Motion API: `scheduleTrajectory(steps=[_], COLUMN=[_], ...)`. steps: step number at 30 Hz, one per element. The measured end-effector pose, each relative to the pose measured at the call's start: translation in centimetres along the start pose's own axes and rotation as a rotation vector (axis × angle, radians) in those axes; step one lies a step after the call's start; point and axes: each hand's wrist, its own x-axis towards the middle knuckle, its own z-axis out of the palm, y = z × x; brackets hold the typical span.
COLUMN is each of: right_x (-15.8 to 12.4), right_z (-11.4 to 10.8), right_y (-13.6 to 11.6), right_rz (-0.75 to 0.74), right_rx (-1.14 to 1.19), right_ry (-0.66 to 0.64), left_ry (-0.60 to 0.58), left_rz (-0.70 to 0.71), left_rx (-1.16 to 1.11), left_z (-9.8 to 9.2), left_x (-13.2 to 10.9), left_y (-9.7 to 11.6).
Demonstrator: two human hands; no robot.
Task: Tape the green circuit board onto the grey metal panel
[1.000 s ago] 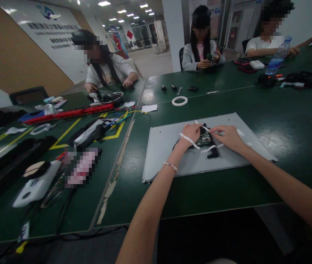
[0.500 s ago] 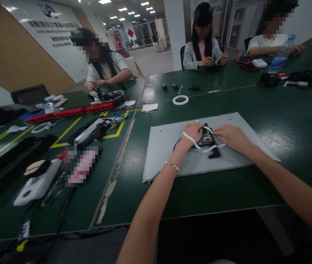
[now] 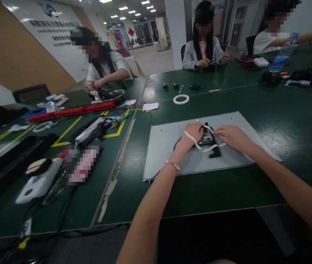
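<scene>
A green circuit board [image 3: 207,138] in a black frame [image 3: 215,151] lies on a light grey panel [image 3: 169,146]. My left hand [image 3: 192,132] is over the board's left side, fingers closed at one end of a short strip of white tape [image 3: 209,128]. Another tape piece [image 3: 191,138] crosses the back of that hand. With closed fingertips, my right hand [image 3: 231,136] pinches the strip's other end at the frame's right edge. A further white strip [image 3: 213,147] lies across the lower part of the frame. My left fingertips are partly hidden.
Beyond the panel lie a roll of white tape [image 3: 181,99], a wrench [image 3: 181,89] and small black parts. To the left are a red power strip [image 3: 84,109], a white device [image 3: 39,181] and cables. Three people sit across the green table [image 3: 128,198]; a water bottle [image 3: 281,55] stands far right.
My hands, the tape and the board have hardly moved. Across the table, the person at far right has lifted an arm and reaches rightward; the view has shifted slightly.
</scene>
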Motion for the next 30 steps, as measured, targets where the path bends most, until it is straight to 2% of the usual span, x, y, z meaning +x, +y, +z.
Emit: scheduleTrajectory(steps=[6, 11, 16, 26, 30], right_x=[0.0, 0.0, -0.3, 0.0, 0.0], right_z=[0.5, 0.0, -1.1, -0.3, -0.4], right_y=[0.0, 0.9, 1.5, 0.9, 0.9], right_rz=[-0.023, -0.059, -0.030, -0.011, 0.011], right_rx=[-0.048, 0.092, 0.224, 0.217, 0.239], right_ry=[-0.041, -0.071, -0.103, 0.005, -0.012], left_ry=[0.014, 0.016, 0.012, 0.004, -0.043], left_rz=[0.010, 0.014, 0.016, 0.027, 0.012], left_rx=[0.000, -0.001, -0.011, -0.005, 0.004], left_z=[0.1, 0.0, 0.1, 0.3, 0.3], left_x=[0.0, -0.1, 0.0, 0.2, 0.2], left_y=[0.0, 0.1, 0.1, 0.0, 0.0])
